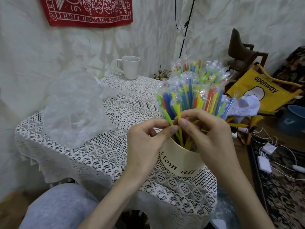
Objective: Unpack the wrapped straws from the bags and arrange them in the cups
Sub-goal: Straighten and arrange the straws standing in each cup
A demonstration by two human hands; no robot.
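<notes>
The wrapped straws [189, 91] stand fanned in the cream cup [179, 161] at the desk's [107, 154] near edge; light, stiff and probably slick in their film, they are best pinched low on the shaft. The left hand [148, 138] and right hand [209, 129] each pinch straws just above the rim. A white mug [130, 67] stands well apart, an empty clear bag [74, 109] lying to the left.

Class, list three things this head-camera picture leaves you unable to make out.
- Inside of the plain white handled mug: head view, its own wall hides it.
- Full lettering on the cream printed cup: the right hand and the cup's curve cover it.
- Lower ends of the coloured wrapped straws: inside that cup.
</notes>
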